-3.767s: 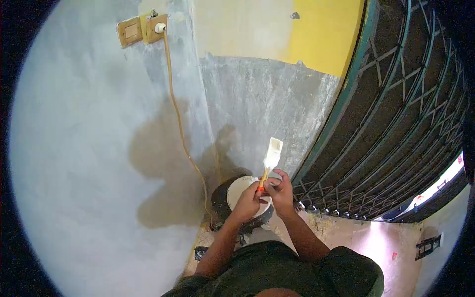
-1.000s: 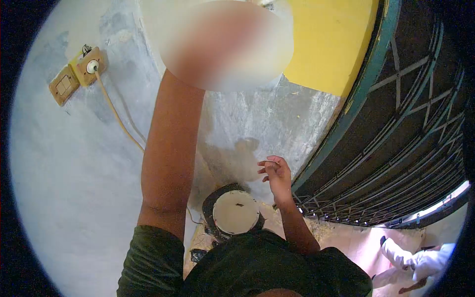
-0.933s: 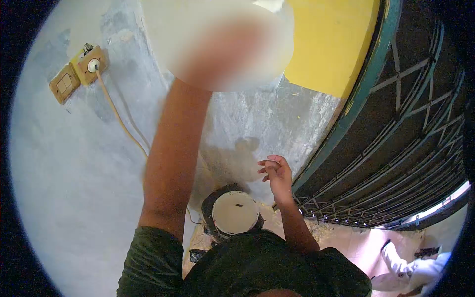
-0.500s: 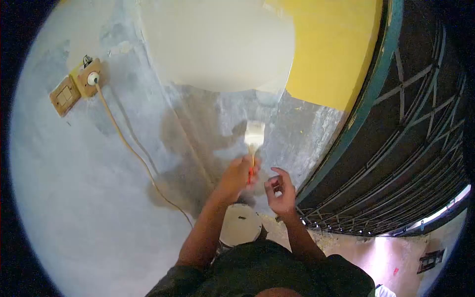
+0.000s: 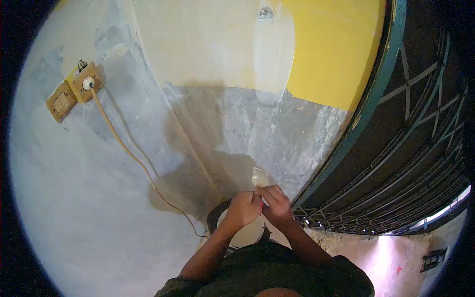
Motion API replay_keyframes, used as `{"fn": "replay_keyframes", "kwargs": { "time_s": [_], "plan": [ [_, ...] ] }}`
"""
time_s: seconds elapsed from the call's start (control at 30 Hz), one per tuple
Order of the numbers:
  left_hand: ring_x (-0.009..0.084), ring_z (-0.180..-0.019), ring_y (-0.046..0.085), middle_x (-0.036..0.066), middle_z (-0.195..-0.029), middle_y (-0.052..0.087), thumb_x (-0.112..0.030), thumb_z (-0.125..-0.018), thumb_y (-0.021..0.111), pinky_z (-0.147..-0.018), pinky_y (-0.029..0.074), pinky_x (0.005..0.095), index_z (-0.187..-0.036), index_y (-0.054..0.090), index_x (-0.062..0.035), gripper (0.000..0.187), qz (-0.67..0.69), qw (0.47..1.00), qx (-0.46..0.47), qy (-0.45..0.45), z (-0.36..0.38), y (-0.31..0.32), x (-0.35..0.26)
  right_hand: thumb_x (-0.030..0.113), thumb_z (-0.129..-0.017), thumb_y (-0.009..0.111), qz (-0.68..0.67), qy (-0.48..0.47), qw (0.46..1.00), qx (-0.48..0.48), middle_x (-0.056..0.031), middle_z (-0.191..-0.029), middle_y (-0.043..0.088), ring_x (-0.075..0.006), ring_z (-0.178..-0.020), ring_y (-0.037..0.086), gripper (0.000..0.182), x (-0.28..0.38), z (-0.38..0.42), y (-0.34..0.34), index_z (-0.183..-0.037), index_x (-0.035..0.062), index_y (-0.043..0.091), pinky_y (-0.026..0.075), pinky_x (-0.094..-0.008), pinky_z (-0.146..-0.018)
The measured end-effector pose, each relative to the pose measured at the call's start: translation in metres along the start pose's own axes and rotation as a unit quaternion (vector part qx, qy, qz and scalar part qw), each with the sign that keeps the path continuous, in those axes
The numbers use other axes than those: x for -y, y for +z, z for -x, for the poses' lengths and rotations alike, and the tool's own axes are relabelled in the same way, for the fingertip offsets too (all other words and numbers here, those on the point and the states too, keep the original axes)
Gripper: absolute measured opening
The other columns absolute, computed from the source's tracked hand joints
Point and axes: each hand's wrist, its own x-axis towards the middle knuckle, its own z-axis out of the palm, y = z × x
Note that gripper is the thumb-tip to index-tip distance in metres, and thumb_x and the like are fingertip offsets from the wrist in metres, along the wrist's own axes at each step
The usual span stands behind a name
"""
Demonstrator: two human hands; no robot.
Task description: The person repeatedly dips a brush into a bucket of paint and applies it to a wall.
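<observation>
A paintbrush (image 5: 260,176) with pale, paint-coated bristles points up and away from me, low in front of the wall. My left hand (image 5: 242,210) is closed around its handle, a bit of red showing at the fingers. My right hand (image 5: 276,202) meets the left one, its fingers closed at the brush's neck just below the bristles; the exact grip is partly hidden. Beneath both hands stands a bucket of cream paint (image 5: 250,233), partly covered by my hands and left forearm.
The wall has a cream painted area (image 5: 208,44), a yellow area (image 5: 336,49) and a bare grey strip (image 5: 282,123) below. A cord (image 5: 128,143) runs down from a wall socket (image 5: 88,82) on the left. A dark folding metal gate (image 5: 410,133) borders the right.
My left hand has drawn the paintbrush down toward me, over the bucket. My right hand has come in from the side and closed at the brush. The view has shifted slightly.
</observation>
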Motion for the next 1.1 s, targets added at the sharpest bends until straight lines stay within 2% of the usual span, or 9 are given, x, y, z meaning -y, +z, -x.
{"fn": "replay_keyframes", "kwargs": {
  "time_s": [0.13,0.27,0.37,0.47,0.53,0.63,0.73,1.03,1.1],
  "plan": [
    [0.0505,-0.083,0.060,0.030,-0.085,0.062,-0.027,-0.093,0.041,-0.078,0.047,0.0563,-0.083,0.063,0.0060,0.041,-0.161,0.987,-0.009,0.006,0.010,-0.007,-0.026,-0.003,-0.067,0.069,0.002,0.000,1.000,0.015,-0.0139,-0.097,0.062,-0.0336,-0.089,0.060,0.038,0.002,-0.005,0.002,-0.104,0.0009,0.064,0.051,-0.0397,-0.078],
    [0.0502,-0.086,0.060,0.030,-0.089,0.063,-0.031,-0.093,0.041,-0.080,0.048,0.0545,-0.086,0.065,0.0046,0.043,-0.128,0.992,0.017,-0.018,0.009,-0.018,-0.034,-0.003,-0.069,0.067,0.008,-0.004,0.998,0.059,-0.0159,-0.098,0.060,-0.0374,-0.093,0.058,0.036,0.004,-0.020,-0.012,-0.104,-0.0007,0.060,0.050,-0.0411,-0.084],
    [0.0364,-0.066,0.064,0.019,-0.069,0.064,-0.031,-0.098,0.039,-0.067,0.050,0.0440,-0.080,0.069,-0.0002,0.047,-0.019,0.999,-0.017,0.019,0.007,-0.017,-0.020,-0.001,-0.071,0.068,0.025,-0.015,0.994,0.101,-0.0155,-0.097,0.061,-0.0362,-0.093,0.059,0.033,0.006,-0.041,-0.034,-0.103,-0.0005,0.061,0.050,-0.0405,-0.082],
    [0.0270,-0.062,0.061,0.013,-0.067,0.063,-0.031,-0.100,0.038,-0.064,0.049,0.0384,-0.100,0.069,-0.0014,0.043,-0.042,0.992,-0.075,0.091,0.026,-0.041,-0.032,0.001,-0.072,0.072,0.018,-0.028,0.988,0.149,-0.0130,-0.094,0.064,-0.0331,-0.090,0.062,0.027,0.002,-0.066,-0.053,-0.098,0.0029,0.066,0.052,-0.0390,-0.078],
    [0.0196,-0.061,0.058,0.009,-0.068,0.062,-0.027,-0.101,0.041,-0.063,0.048,0.0332,-0.122,0.059,-0.0019,0.038,0.055,0.993,-0.079,0.072,0.040,-0.064,-0.052,0.004,-0.075,0.072,0.041,-0.065,0.978,0.192,-0.0133,-0.094,0.065,-0.0326,-0.091,0.062,0.022,-0.006,-0.089,-0.069,-0.096,0.0030,0.067,0.052,-0.0387,-0.079],
    [0.0130,-0.062,0.055,0.005,-0.068,0.059,-0.021,-0.100,0.046,-0.062,0.046,0.0286,-0.132,0.052,-0.0030,0.037,0.190,0.975,-0.081,0.084,0.050,-0.080,-0.060,0.007,-0.076,0.073,0.052,-0.124,0.964,0.229,-0.0141,-0.095,0.066,-0.0323,-0.091,0.063,0.023,0.009,-0.132,-0.101,-0.098,0.0041,0.069,0.052,-0.0393,-0.077],
    [0.0097,-0.058,0.055,0.005,-0.064,0.061,-0.010,-0.094,0.053,-0.057,0.045,0.0289,-0.129,0.053,0.0010,0.037,0.236,0.962,-0.098,0.094,0.054,-0.090,-0.066,0.011,-0.081,0.069,0.100,-0.119,0.966,0.208,-0.0155,-0.094,0.068,-0.0331,-0.085,0.065,0.021,0.034,-0.181,-0.129,-0.102,0.0065,0.069,0.053,-0.0395,-0.075],
    [0.0104,-0.065,0.053,0.002,-0.069,0.057,-0.011,-0.094,0.054,-0.061,0.045,0.0282,-0.130,0.054,-0.0048,0.037,0.210,0.969,-0.066,0.111,0.060,-0.096,-0.072,0.008,-0.080,0.072,0.238,-0.130,0.948,0.167,-0.0151,-0.087,0.069,-0.0261,-0.079,0.069,0.016,0.083,-0.311,-0.167,-0.095,0.0029,0.069,0.053,-0.0328,-0.072],
    [0.0104,-0.065,0.053,0.002,-0.069,0.057,-0.011,-0.094,0.054,-0.061,0.045,0.0283,-0.130,0.054,-0.0046,0.037,0.201,0.970,-0.069,0.118,0.057,-0.096,-0.068,0.016,-0.084,0.064,0.283,-0.210,0.931,0.096,-0.0160,-0.081,0.065,-0.0370,-0.076,0.064,0.010,0.105,-0.324,-0.176,-0.090,0.0076,0.066,0.052,-0.0411,-0.068]
  ]
}}
